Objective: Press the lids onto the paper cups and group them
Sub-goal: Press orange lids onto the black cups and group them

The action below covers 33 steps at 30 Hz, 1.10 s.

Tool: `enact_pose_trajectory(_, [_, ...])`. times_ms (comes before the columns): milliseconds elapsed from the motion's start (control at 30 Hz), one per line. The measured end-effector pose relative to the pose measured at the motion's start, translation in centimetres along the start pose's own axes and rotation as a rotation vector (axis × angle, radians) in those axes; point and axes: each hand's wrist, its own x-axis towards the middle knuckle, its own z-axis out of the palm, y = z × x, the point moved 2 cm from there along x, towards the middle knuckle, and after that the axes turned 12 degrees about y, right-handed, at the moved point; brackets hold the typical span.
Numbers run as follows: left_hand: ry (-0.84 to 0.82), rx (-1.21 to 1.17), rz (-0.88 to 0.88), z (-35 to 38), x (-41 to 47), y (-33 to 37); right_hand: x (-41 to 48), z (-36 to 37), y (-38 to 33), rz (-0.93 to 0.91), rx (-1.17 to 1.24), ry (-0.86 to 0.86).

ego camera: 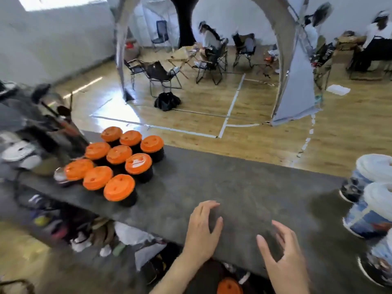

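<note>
The left hand (203, 230) and right hand (284, 257) hung over the worktop (233, 183), fingers loose, holding nothing; nine orange-lidded cups (118, 154) stood clustered.

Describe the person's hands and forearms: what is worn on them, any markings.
Both are bare. The left hand and right hand wear no gloves, and no rings show. No sleeve, watch or band shows on the left forearm down to the frame's edge, nor on the right wrist.
</note>
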Motion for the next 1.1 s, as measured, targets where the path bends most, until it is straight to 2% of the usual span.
enact_pose_trajectory(200, [0.172, 0.162, -0.092, -9.4, -1.2, -2.4, 0.0, 7.1, -4.0, -0.126, 0.133, -0.252])
enact_pose_trajectory(367, [0.482, 0.44, -0.001, -16.6, 0.6, -4.5, -2.2, 11.9, -6.0, -0.256, 0.123, -0.374])
enact_pose_trajectory(433, [0.525, 0.568, -0.016, -18.7, 2.8, -5.7, -2.6, 12.9, -6.1, -0.312, 0.074, -0.375])
enact_pose_trajectory(567, [0.325, 0.725, -0.104, -20.4, 6.3, -9.7, -2.4, 13.7, -6.1, -0.377, -0.018, -0.307])
enact_pose_trajectory(633, [0.252, 0.737, -0.08, -20.5, 7.1, -11.3, -2.5, 13.8, -6.4, -0.394, -0.034, -0.294])
enact_pose_trajectory(767, [0.294, 0.711, 0.097, -20.4, 6.9, -12.5, -2.6, 13.7, -7.1, -0.381, -0.122, -0.273])
enact_pose_trajectory(867, [0.304, 0.591, 0.187, -19.7, 5.6, -12.5, -3.4, 14.6, -7.1, -0.338, -0.175, -0.42])
enact_pose_trajectory(1000, [0.205, 0.329, 0.241, -17.2, 5.0, -9.9, -6.1, 18.8, -9.7, -0.206, 0.058, -0.642])
enact_pose_trajectory(1100, [0.045, 0.213, 0.25, -17.0, 5.4, -9.1, -6.4, 21.7, -11.7, -0.095, 0.237, -0.527])
